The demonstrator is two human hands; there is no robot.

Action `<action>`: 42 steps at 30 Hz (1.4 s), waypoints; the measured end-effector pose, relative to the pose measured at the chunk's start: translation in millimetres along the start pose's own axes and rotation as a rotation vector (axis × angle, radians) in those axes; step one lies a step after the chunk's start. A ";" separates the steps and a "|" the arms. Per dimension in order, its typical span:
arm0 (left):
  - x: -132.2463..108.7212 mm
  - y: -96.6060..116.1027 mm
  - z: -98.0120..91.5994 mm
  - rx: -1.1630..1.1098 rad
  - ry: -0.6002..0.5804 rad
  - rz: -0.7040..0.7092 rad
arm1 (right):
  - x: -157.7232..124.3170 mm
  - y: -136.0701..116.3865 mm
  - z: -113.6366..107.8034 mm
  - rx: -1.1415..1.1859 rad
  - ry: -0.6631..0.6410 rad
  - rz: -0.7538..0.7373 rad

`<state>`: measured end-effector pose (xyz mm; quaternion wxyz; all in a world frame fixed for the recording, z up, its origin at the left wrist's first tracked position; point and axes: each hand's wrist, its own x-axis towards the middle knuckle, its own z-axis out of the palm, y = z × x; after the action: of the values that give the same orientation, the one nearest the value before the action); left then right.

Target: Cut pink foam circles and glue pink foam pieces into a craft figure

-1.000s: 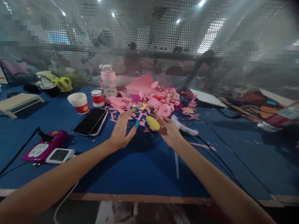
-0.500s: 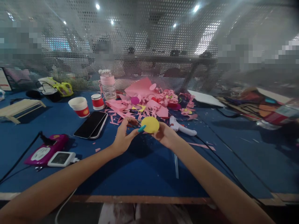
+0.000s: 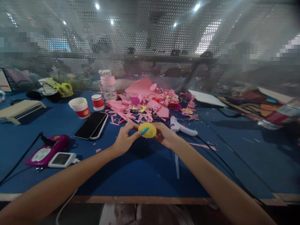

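A round yellow disc (image 3: 150, 132), looking like paper or foam, is held above the blue table between both hands. My left hand (image 3: 127, 137) pinches its left side, the thumb with a turquoise nail lying across the top face. My right hand (image 3: 165, 135) grips the far right edge, its fingers partly hidden behind the disc. Just beyond the hands spreads a heap of pink paper scraps (image 3: 161, 111) with a purple disc (image 3: 135, 100) among them. A white glue gun (image 3: 184, 128) lies close to the right hand.
Left of the hands are a phone (image 3: 90, 125), stacked paper cups (image 3: 80, 107), another red cup (image 3: 97, 102) and a purple power strip (image 3: 50, 150). A clear bottle (image 3: 108, 86) stands at the back. The glue gun's cord (image 3: 220, 161) runs toward the front right.
The yellow disc has shifted slightly left and down and tilted. My left thumb now lies flat across it, and the left fingers have closed in behind it.
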<state>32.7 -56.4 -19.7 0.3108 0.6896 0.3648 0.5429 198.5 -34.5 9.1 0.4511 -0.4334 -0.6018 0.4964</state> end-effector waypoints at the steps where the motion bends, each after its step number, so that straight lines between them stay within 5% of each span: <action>1: 0.0 0.1 -0.1 -0.016 -0.008 -0.010 | 0.3 -0.5 0.3 0.051 -0.013 0.048; 4: 0.2 -1.1 0.7 -0.056 -0.005 -0.030 | 1.8 -0.2 0.9 0.160 0.010 0.146; 9: 0.8 -6.5 1.5 0.069 -0.010 0.015 | 1.6 1.6 2.0 -0.016 0.211 0.082; 18: 3.8 -2.3 -6.2 0.446 -0.091 0.561 | -1.0 3.2 0.2 -0.409 0.200 -0.178; 26: -0.6 2.6 -4.1 0.521 0.010 0.456 | -5.9 5.8 8.6 -0.497 0.325 -0.231; 42: 1.2 4.0 -4.2 0.511 0.067 0.535 | -11.5 3.6 12.2 -0.445 0.339 -0.224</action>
<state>29.5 -57.3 -14.9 -0.0364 0.7979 0.3056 0.5184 189.4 -47.7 3.0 0.4913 -0.5292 -0.6560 0.2199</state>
